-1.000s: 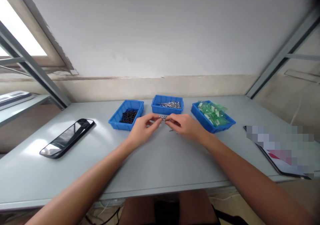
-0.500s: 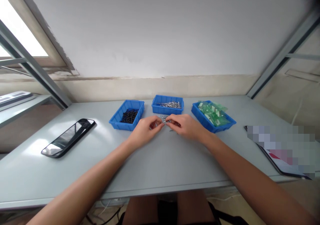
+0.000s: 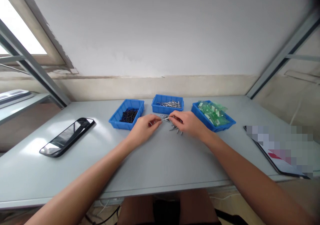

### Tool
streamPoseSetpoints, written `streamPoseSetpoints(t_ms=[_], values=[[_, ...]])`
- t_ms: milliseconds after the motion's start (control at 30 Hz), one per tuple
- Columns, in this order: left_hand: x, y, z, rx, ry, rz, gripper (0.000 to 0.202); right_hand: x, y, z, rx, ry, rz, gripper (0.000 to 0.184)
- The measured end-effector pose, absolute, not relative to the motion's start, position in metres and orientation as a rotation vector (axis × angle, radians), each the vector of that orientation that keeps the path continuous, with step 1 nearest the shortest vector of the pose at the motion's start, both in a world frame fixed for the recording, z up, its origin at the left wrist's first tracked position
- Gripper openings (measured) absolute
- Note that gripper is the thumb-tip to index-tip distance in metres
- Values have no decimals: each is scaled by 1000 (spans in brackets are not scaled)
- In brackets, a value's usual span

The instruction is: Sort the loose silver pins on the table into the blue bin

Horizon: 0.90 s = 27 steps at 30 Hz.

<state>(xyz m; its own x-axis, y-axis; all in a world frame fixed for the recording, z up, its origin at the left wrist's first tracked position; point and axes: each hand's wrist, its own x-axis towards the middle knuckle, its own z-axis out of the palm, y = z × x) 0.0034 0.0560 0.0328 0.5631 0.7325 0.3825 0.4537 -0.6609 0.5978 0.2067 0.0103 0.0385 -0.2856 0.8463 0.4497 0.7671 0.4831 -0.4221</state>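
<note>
Showing below the front edge of the table are two bare legs. Over that edge, the left forearm slants in from the front left and the right forearm from the front right, the two converging toward the middle. One flat tablet-like device, its screen mostly blurred into blocks, lies by the front right corner. One dark-rimmed phone lies at a slant toward the left edge.

Farther in, one thin silver piece spans the small gap between the left hand and the right hand. Thumb and fingertips of the left pinch its left end; those of the right pinch its right end. Both hands are nearly closed, backs turned upward, fingertips pointing inward at each other. At least three loose silver pieces lie on the table just beside the right hand's fingers; more lie behind the held one, too small to count.

Near the far edge stand the left tray with dark screw-like pieces, the middle tray, just beyond the hands, with silver stock, and the right tray, set at an angle, with green packets heaped above its rim: three blue trays in all, their contents too jumbled to count. One pale wall rises behind.
</note>
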Motion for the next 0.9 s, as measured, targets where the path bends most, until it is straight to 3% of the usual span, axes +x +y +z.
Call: streamPoseSetpoints(t_ms=[900], values=[[4, 52, 38, 2426, 883, 1010, 13, 203, 14, 36, -1311, -2319, 210, 17]])
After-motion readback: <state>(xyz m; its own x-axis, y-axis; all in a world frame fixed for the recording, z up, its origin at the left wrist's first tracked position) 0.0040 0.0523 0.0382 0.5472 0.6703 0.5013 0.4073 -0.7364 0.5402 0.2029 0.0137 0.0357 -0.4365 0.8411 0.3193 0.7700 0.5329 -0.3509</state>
